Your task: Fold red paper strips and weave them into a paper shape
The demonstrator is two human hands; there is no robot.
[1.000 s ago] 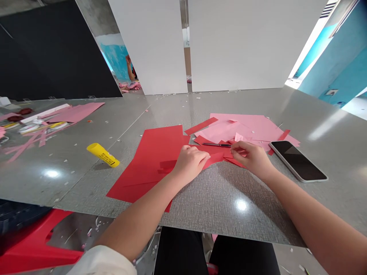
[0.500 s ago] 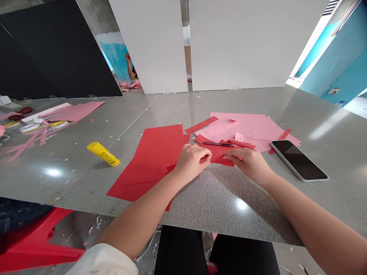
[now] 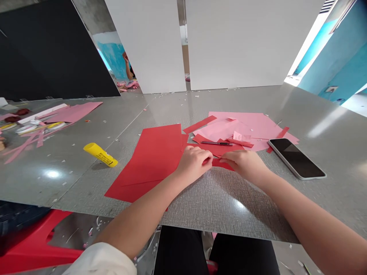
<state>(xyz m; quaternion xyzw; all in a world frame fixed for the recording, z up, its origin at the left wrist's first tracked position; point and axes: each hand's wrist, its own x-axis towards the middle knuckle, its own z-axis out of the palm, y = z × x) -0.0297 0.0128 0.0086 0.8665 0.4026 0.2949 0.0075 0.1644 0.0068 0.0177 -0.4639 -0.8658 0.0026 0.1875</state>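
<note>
The wide grey speckled table [image 3: 218,206] is used as the work surface. On it, the large flat red paper sheet [image 3: 155,156] is laid left of centre; the loose pale pink paper sheets [image 3: 255,120] are spread beyond the hands, to the right. The black-screened phone in a white case [image 3: 296,157] is placed by the right forearm. The left hand [image 3: 194,163] is curled closed, red paper seen inside the curl; by the right hand [image 3: 249,164], thumb and index are pinched together. Between them the narrow red paper strip [image 3: 223,164] is apparently gripped from both sides, near the front edge of the red pile; exact contact is partly hidden. The slim black pen [image 3: 216,143] is left lying just beyond.

Step, as judged: the strip is being worked by fingertips, probably bent or rolled. For the next move, both pinches should be kept firm and level so that the paper is not creased askew.

Compared with a second ago: the fingertips have been brought closer together, and the small red pieces seen beside the left wrist are no longer visible.
</note>
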